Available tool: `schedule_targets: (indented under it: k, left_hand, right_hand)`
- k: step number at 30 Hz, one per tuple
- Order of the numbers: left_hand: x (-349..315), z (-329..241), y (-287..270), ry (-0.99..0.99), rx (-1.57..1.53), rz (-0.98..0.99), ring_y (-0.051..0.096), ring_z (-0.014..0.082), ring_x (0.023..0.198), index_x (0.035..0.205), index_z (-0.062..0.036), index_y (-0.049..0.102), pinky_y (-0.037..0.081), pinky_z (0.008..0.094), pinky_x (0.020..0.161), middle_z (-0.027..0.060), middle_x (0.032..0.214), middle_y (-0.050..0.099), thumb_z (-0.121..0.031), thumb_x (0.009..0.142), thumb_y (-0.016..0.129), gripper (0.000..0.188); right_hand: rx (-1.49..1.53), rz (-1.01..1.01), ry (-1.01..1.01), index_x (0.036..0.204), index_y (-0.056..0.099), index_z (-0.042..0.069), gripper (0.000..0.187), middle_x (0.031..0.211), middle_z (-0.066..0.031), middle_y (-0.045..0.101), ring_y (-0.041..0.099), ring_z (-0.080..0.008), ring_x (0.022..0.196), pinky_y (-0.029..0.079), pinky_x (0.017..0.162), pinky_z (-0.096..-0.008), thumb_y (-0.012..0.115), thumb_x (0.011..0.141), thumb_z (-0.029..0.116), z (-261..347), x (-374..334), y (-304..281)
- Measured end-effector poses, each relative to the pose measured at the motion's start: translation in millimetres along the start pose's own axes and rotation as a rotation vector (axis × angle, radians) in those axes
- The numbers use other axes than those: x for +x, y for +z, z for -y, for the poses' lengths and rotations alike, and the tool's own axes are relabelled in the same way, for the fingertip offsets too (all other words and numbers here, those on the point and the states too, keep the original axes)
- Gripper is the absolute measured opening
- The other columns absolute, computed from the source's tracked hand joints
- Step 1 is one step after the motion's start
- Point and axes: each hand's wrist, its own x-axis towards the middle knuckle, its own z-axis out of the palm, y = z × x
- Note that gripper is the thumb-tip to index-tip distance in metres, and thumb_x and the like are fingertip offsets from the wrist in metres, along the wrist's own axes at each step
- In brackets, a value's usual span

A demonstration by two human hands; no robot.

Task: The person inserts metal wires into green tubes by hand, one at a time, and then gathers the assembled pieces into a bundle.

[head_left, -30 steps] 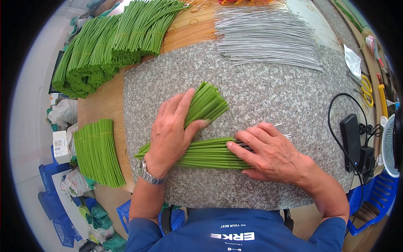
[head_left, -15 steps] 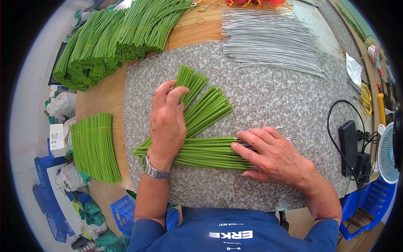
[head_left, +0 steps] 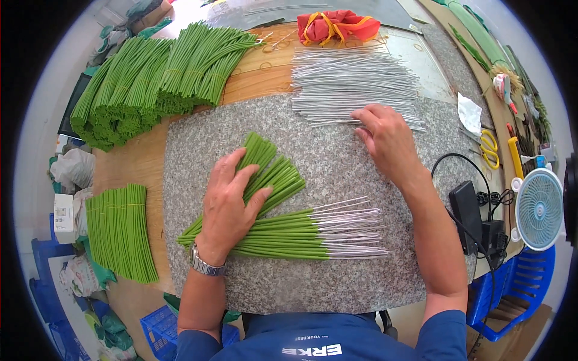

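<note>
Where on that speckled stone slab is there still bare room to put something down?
Bare stone slab: the strip below the wired green stems, and the patch between them and the right hand. Crowded: silver wires at top, green tubes under the left hand.

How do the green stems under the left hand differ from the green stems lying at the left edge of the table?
The stems under the left hand fan out loosely on the grey stone slab, and many show bare silver wire ends. The stems at the table's left edge lie parallel in one tidy, untouched bundle on wood, with no wire showing. Both are thin, straight and bright green.
</note>
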Motion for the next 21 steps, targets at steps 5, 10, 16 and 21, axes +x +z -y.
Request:
schedule_targets:
  k: [5, 10, 16, 21]
  left_hand:
    - [-5.7, -16.6, -9.0, 0.021, 0.114, 0.060, 0.050, 0.0417, 0.148, 0.134, -0.0013, 0.073, 0.042, 0.0537, 0.122, 0.0184, 0.158, 0.057, -0.028, 0.088, 0.089, 0.056]
    - [-15.6, -18.1, -0.2, 0.016, -0.001, 0.007, 0.053, 0.0407, 0.148, 0.131, -0.0076, 0.074, 0.044, 0.0514, 0.123, 0.0151, 0.159, 0.059, -0.014, 0.083, 0.089, 0.050]
    - [-12.8, -14.9, -2.0, 0.054, -0.070, 0.055, 0.052, 0.0413, 0.149, 0.116, -0.0096, 0.077, 0.045, 0.0521, 0.122, 0.0142, 0.158, 0.060, -0.011, 0.078, 0.091, 0.040]
    - [-11.4, -13.5, 0.4, 0.056, -0.084, 0.061, 0.053, 0.0416, 0.148, 0.110, -0.0083, 0.077, 0.046, 0.0517, 0.121, 0.0147, 0.157, 0.061, -0.010, 0.081, 0.089, 0.032]
  right_hand:
    - [-0.023, -0.002, -0.024, 0.102, 0.071, 0.010, 0.005, 0.104, -0.0067, 0.071, 0.067, -0.0311, 0.105, 0.051, 0.094, -0.0464, 0.070, 0.098, 0.014, -13.9, 11.0, 25.9]
    - [-0.034, -0.048, -0.128, 0.097, 0.065, 0.010, 0.006, 0.101, -0.0049, 0.068, 0.066, -0.0282, 0.103, 0.049, 0.093, -0.0443, 0.069, 0.095, 0.006, -18.7, 11.2, 27.0]
    - [-0.016, -0.091, -0.204, 0.102, 0.065, 0.009, 0.015, 0.102, -0.0040, 0.068, 0.067, -0.0268, 0.104, 0.050, 0.094, -0.0428, 0.070, 0.091, 0.000, -20.3, 11.0, 29.0]
    - [-0.021, -0.068, -0.206, 0.102, 0.065, 0.009, 0.017, 0.103, -0.0043, 0.069, 0.068, -0.0275, 0.104, 0.051, 0.095, -0.0429, 0.070, 0.090, -0.001, -19.9, 8.9, 31.4]
